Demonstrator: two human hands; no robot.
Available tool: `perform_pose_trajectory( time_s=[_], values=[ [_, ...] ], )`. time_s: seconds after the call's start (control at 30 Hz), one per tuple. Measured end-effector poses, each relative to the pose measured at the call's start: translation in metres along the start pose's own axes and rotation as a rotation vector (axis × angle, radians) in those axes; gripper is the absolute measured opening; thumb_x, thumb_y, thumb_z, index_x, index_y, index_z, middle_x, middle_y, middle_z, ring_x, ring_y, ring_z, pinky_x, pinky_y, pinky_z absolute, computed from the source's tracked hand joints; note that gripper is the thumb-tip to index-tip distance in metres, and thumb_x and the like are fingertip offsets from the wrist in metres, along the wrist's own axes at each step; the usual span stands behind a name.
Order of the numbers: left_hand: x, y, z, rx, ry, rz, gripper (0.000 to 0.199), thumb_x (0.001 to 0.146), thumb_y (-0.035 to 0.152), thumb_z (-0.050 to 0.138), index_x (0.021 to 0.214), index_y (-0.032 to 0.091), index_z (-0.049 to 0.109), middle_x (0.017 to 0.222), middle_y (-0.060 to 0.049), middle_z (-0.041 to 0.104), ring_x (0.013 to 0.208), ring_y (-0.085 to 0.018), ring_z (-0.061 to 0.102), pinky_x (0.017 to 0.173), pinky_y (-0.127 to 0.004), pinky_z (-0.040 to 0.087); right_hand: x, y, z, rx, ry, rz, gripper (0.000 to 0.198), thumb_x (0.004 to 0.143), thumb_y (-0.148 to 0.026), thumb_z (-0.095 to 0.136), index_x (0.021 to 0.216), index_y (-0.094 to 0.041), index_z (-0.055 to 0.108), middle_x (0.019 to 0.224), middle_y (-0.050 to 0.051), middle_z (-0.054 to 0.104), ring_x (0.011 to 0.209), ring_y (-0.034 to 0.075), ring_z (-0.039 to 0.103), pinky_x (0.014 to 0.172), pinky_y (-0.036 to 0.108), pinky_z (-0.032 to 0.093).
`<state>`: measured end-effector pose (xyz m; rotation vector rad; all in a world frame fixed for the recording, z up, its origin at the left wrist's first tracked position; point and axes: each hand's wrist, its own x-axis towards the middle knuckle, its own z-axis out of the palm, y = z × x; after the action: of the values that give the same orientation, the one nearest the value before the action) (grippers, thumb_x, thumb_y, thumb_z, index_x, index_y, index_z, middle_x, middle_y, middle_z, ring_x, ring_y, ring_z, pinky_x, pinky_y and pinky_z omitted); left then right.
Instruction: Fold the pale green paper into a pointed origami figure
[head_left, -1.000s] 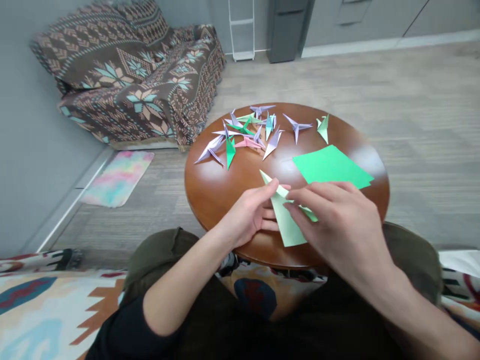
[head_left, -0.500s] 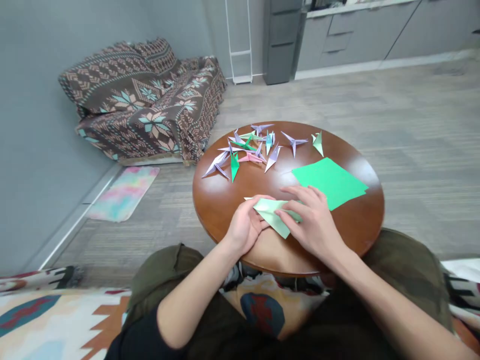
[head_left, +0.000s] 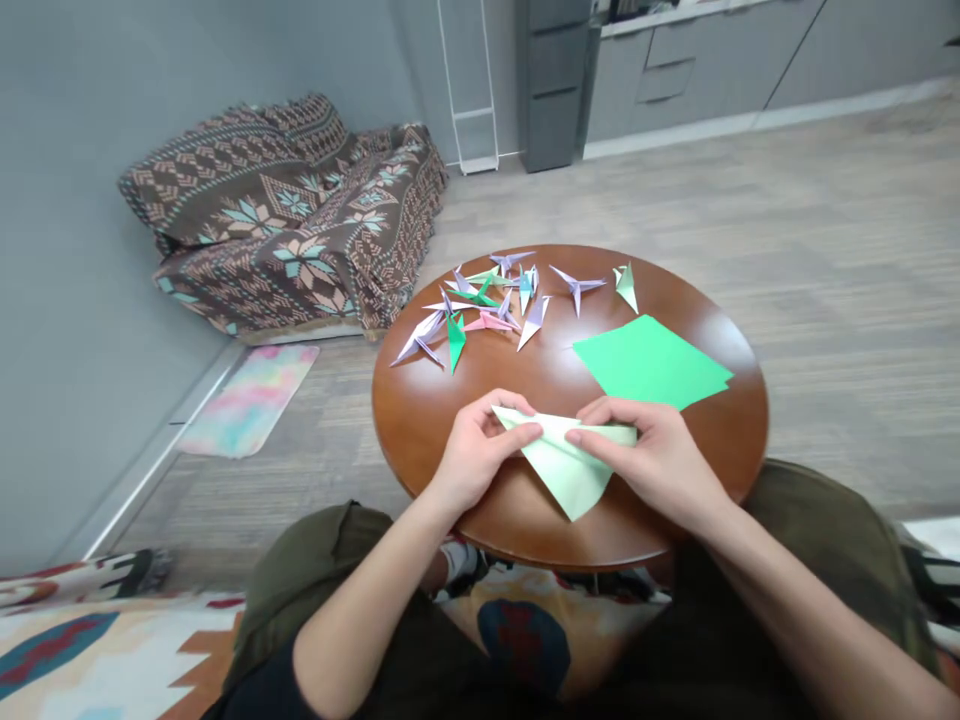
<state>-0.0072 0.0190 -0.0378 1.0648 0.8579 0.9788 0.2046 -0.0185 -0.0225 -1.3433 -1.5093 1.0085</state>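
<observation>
A pale green sheet of origami paper (head_left: 571,478), partly folded, is held between both hands over the near part of the round table. My left hand (head_left: 480,445) pinches its left side, thumb on top and fingers behind. On the other side my right hand (head_left: 649,455) grips the upper right part, its thumb pressed near the middle of the fold. The paper's lower corner points toward me. Beyond the hands lies a stack of bright green paper (head_left: 652,360).
Several folded paper cranes (head_left: 487,320) in purple, green, pink and blue cluster at the table's far left. A pale green crane (head_left: 625,287) stands apart at the back. The brown table (head_left: 420,420) is round. A covered sofa (head_left: 300,230) stands beyond it.
My right hand has come down from above and now pinches the paper. The left hand has turned thumb-over to grip it. More of the paper's face is spread open toward me.
</observation>
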Motion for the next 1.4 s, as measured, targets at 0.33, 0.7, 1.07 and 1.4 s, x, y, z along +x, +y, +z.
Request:
perform_pose_trajectory(
  time_s=[0.33, 0.7, 1.07, 1.4],
  values=[
    [0.006, 0.017, -0.009, 0.292, 0.000, -0.017, 0.031, 0.066, 0.036, 0.095, 0.072, 0.015, 0.074, 0.078, -0.005, 0.079, 0.066, -0.014, 0.065, 0.066, -0.025, 0.051, -0.004, 0.005, -0.008, 0.111, -0.009, -0.072, 0.027, 0.086, -0.034, 0.078, 0.068, -0.021, 0.063, 0.087, 0.005, 0.075, 0.084, 0.023, 0.068, 0.081, 0.037, 0.049],
    [0.003, 0.028, -0.015, 0.257, -0.007, -0.059, 0.031, 0.067, 0.029, 0.095, 0.069, 0.013, 0.069, 0.076, -0.005, 0.079, 0.065, -0.011, 0.069, 0.064, -0.021, 0.053, -0.005, 0.004, -0.007, 0.043, 0.000, -0.114, 0.029, 0.086, -0.031, 0.078, 0.065, -0.022, 0.060, 0.084, 0.003, 0.073, 0.081, 0.021, 0.067, 0.085, 0.037, 0.048],
    [-0.004, 0.037, -0.015, 0.129, -0.015, 0.011, 0.040, 0.076, 0.036, 0.089, 0.106, 0.014, 0.075, 0.083, -0.004, 0.076, 0.070, -0.013, 0.070, 0.053, -0.018, 0.054, -0.007, -0.004, -0.007, 0.014, 0.161, -0.137, 0.024, 0.083, -0.030, 0.082, 0.067, -0.023, 0.065, 0.081, 0.002, 0.075, 0.079, 0.022, 0.071, 0.072, 0.032, 0.054],
    [-0.014, 0.025, 0.005, 0.096, -0.055, 0.005, 0.025, 0.086, 0.035, 0.082, 0.082, 0.012, 0.074, 0.049, 0.005, 0.058, 0.040, -0.003, 0.045, 0.041, -0.015, 0.034, -0.010, -0.009, 0.002, -0.055, 0.155, -0.311, 0.023, 0.086, -0.019, 0.079, 0.070, -0.024, 0.062, 0.080, -0.002, 0.072, 0.079, 0.017, 0.067, 0.084, 0.033, 0.052]
  ],
)
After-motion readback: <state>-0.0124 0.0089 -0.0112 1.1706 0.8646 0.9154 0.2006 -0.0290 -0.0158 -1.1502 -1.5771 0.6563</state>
